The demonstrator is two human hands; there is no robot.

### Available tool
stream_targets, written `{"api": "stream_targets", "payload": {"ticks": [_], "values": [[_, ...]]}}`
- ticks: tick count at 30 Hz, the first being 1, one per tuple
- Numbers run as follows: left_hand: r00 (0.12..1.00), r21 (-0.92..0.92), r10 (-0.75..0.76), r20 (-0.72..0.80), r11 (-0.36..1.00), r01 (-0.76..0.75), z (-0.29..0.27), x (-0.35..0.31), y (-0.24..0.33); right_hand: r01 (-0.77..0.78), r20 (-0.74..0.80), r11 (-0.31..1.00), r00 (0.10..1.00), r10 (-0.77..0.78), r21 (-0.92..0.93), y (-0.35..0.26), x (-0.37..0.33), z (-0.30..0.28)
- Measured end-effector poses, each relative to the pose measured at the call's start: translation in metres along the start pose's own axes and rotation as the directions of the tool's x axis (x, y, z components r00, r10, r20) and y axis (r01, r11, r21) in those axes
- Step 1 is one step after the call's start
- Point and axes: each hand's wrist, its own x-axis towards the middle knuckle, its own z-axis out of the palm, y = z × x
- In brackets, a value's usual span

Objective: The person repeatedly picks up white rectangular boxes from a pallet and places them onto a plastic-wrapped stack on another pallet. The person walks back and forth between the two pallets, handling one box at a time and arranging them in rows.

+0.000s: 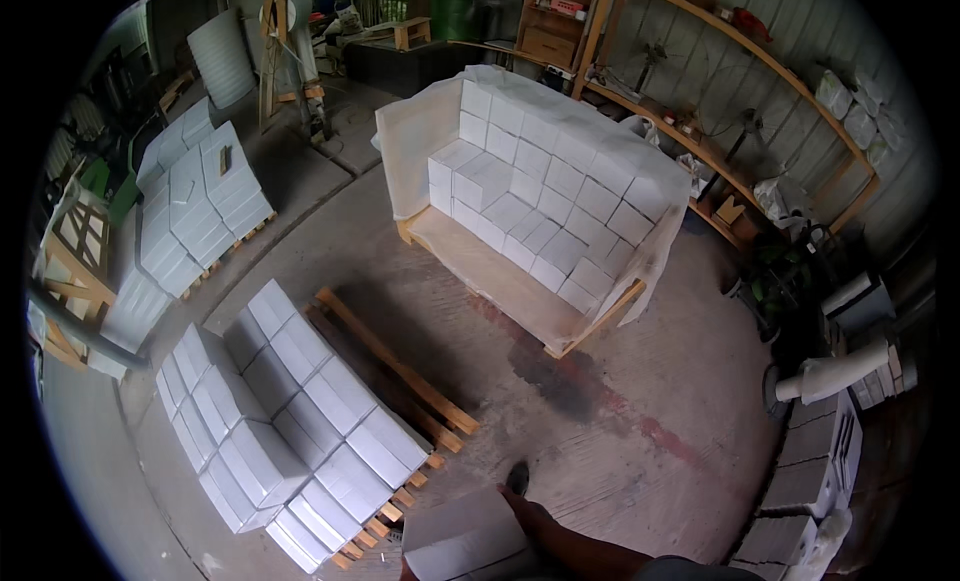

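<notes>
At the lower edge I carry a white cardboard box [465,536] between both hands, close to my body. My right hand [517,503] grips its far right corner, with the forearm reaching in from the lower right. Only a sliver of my left hand [407,569] shows at the box's left side; the box and the frame edge hide the rest. Just left of the held box, white boxes [345,396] sit stacked on a wooden pallet [405,496]. Part of my shoe [517,478] is visible beyond the box.
Ahead stands a large open crate [480,266] with sheeting, partly filled with stepped rows of white boxes [540,166]. Bare pallet slats [395,366] lie between it and the near stack. Another loaded pallet [205,196] is far left. Shelving [700,146] and stacked cartons [805,471] line the right.
</notes>
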Motion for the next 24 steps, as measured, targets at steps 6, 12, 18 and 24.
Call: {"api": "stream_targets", "payload": {"ticks": [6, 12, 18, 24], "values": [[0.923, 0.787, 0.314, 0.222, 0.501, -0.360, 0.157, 0.022, 0.079, 0.228, -0.112, 0.968, 0.970, -0.216, 0.104, -0.111, -0.050, -0.066], [0.996, -0.003, 0.084, 0.029, 0.996, -0.084, 0.222, 0.071, 0.146, 0.259, -0.192, 0.920, 0.959, -0.208, 0.294, -0.168, -0.032, -0.133], [0.995, -0.215, -0.067, 0.068, 0.973, 0.080, 0.172, 0.210, 0.152, 0.292, -0.272, 0.924, 0.936, -0.223, 0.246, -0.265, 0.018, -0.148], [0.976, -0.012, -0.008, 0.219, 1.000, 0.011, 0.179, 0.342, 0.234, 0.348, -0.362, 0.914, 0.896, -0.259, 0.209, -0.380, 0.084, -0.157]]}}
